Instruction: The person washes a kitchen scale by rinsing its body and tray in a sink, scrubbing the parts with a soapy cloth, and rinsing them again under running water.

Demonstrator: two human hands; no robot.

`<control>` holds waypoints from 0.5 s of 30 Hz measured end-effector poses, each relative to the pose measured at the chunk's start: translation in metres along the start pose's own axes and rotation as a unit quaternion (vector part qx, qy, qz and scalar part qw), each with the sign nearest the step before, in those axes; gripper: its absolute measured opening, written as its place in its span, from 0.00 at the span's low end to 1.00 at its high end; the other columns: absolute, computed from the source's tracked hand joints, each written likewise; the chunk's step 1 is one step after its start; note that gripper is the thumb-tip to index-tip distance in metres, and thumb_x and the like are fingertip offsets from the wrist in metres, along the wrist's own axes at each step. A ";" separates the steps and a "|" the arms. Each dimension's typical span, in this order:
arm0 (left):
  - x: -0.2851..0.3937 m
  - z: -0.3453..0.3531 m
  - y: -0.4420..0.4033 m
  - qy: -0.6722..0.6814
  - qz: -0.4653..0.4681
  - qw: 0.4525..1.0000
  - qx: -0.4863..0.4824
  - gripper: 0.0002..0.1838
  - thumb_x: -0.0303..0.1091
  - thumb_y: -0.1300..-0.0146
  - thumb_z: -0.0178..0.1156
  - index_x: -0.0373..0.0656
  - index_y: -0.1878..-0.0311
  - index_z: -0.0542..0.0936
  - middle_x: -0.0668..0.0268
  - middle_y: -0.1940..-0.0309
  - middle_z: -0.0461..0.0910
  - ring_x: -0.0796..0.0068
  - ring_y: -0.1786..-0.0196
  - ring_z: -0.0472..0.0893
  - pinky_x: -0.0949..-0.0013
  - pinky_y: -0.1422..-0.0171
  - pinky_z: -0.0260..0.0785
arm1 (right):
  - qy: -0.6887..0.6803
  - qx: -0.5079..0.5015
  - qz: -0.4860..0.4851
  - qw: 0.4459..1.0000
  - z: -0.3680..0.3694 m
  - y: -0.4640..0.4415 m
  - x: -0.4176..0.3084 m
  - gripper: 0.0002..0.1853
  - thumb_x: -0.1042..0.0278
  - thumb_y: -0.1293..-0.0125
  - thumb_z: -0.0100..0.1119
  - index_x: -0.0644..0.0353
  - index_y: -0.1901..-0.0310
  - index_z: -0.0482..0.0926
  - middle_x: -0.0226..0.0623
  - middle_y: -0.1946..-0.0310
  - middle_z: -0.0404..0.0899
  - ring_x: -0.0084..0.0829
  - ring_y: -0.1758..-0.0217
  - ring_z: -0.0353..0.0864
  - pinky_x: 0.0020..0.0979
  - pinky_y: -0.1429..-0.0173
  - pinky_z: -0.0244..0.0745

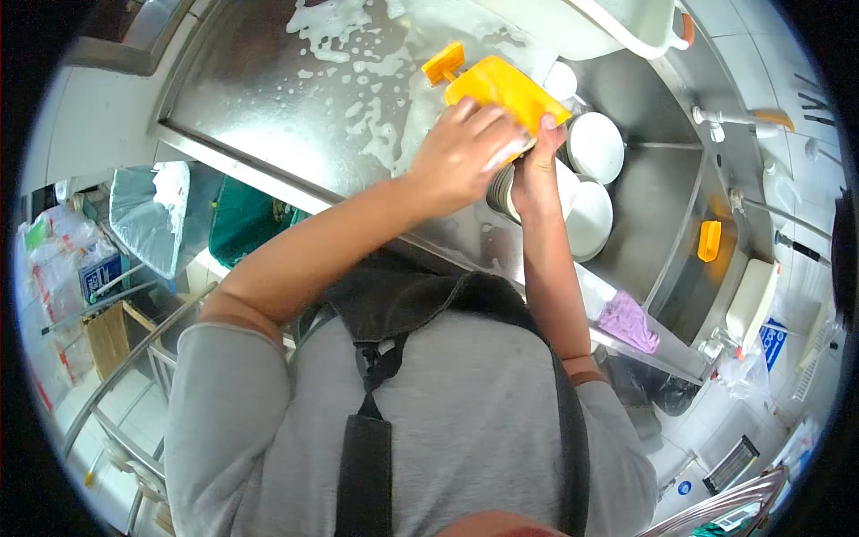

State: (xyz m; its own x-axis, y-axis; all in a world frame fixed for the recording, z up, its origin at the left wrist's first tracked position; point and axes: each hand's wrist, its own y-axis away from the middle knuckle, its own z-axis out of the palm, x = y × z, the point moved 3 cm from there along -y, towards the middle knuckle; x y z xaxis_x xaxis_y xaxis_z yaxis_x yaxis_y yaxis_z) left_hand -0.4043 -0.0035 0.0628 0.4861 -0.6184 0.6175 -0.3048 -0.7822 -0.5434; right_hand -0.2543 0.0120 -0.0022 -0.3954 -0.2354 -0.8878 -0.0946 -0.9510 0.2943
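My right hand (537, 174) grips the edge of an orange plastic piece (506, 88), thumb on top and fingers hidden beneath. The piece has a broad flat body and a short arm ending in a small flat tab. My left hand (465, 152), somewhat blurred by motion, is closed over a white pad (508, 154) and presses it against the orange piece's near side. Just under and beside my right hand, stacked white plates (595, 148) stand in the steel sink. More white plates (589, 219) sit nearer to me.
Soap suds (380, 130) streak the steel counter (242, 98) on the left. A large white tub (591, 27) sits at the back. Another orange piece (709, 242) lies in the right basin. A purple cloth (628, 320) rests on the front rim; a green bin (246, 219) stands left below.
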 end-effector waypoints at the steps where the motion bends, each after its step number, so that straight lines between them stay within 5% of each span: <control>1: -0.009 -0.003 0.011 0.020 -0.001 1.000 -0.007 0.18 0.25 0.47 0.60 0.45 0.51 0.77 0.58 0.55 0.77 0.48 0.48 0.73 0.51 0.44 0.66 | 0.033 0.005 -0.016 0.999 0.001 0.002 -0.002 0.43 0.33 0.38 0.61 0.49 0.34 0.52 0.38 0.34 0.62 0.37 0.30 0.63 0.43 0.29 0.63; 5: -0.041 -0.008 -0.005 0.007 -0.057 0.998 0.041 0.17 0.20 0.49 0.59 0.44 0.54 0.79 0.60 0.55 0.81 0.51 0.49 0.77 0.52 0.43 0.67 | 0.142 -0.006 0.018 0.990 0.009 0.014 -0.022 0.42 0.34 0.37 0.58 0.47 0.32 0.51 0.39 0.33 0.61 0.37 0.32 0.64 0.45 0.35 0.65; 11: -0.018 -0.008 -0.006 -0.037 -0.102 0.991 0.072 0.16 0.19 0.50 0.59 0.47 0.58 0.81 0.63 0.58 0.81 0.51 0.53 0.76 0.56 0.48 0.69 | 0.130 0.031 0.010 0.991 0.012 0.014 -0.023 0.43 0.33 0.37 0.57 0.47 0.31 0.51 0.38 0.33 0.61 0.38 0.32 0.65 0.47 0.37 0.65; 15: -0.027 -0.043 0.024 -0.015 -0.082 0.991 -0.106 0.18 0.18 0.52 0.59 0.48 0.58 0.81 0.65 0.58 0.81 0.51 0.54 0.76 0.55 0.47 0.70 | 0.119 0.028 0.000 0.992 0.009 0.010 -0.023 0.52 0.32 0.41 0.61 0.50 0.28 0.42 0.44 0.33 0.60 0.41 0.31 0.63 0.50 0.36 0.63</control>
State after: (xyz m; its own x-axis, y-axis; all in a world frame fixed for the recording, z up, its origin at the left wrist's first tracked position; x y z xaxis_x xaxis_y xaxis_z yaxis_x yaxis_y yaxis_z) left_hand -0.4602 -0.0094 0.0578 0.5660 -0.4809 0.6696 -0.3830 -0.8726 -0.3030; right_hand -0.2550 0.0093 0.0245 -0.1687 -0.2831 -0.9441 -0.1480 -0.9397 0.3082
